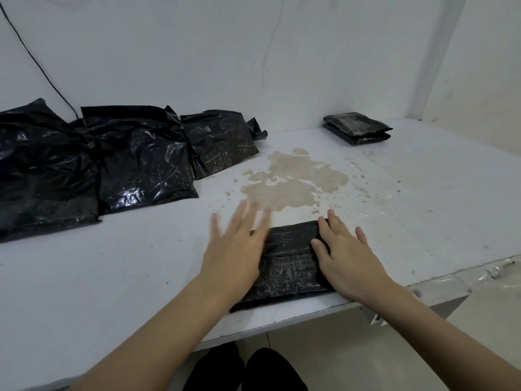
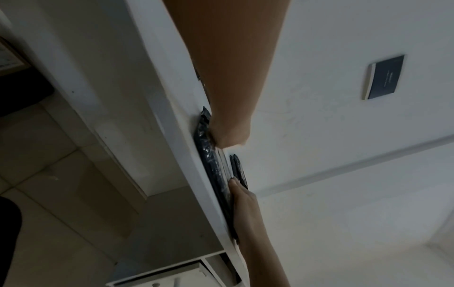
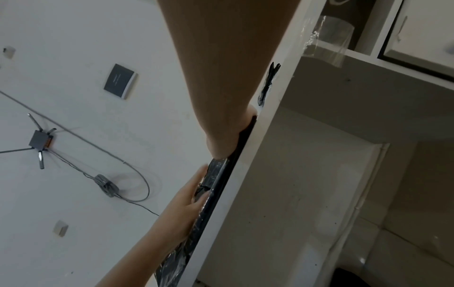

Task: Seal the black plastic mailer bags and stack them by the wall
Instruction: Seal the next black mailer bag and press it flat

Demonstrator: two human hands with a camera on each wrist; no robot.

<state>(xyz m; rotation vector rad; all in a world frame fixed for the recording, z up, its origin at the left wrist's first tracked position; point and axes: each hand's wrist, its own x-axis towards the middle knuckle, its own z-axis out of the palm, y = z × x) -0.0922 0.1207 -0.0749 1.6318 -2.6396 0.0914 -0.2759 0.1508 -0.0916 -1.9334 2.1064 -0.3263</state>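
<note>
We read no writing on the black mailer bag (image 1: 284, 266); our left hand (image 1: 239, 244) blurred, fingers spread, our right hand (image 1: 344, 258) flat, fingers straight, pressing it onto the surface (image 1: 112, 277)

Near mailer: the flat black plastic mailer bag (image 1: 287, 263) lies on the white painted tabletop (image 1: 127, 272) at 6 o'clock, at its near edge.
Hands: the left hand (image 1: 236, 249) lies flat over that bag's 9 o'clock side, the right hand (image 1: 344, 255) flat on its 3 o'clock side.
Unsealed group: three crumpled black plastic bags (image 1: 135, 153) lie side by side at 10 o'clock, against the white wall (image 1: 225, 52).
Stack: two flat black mailers stacked one on the other (image 1: 356, 128) sit at 1 o'clock, by the wall.
Worn patch: the bare brownish patch of tabletop (image 1: 290, 182) lies at 12 o'clock, between near bag and wall.
</note>
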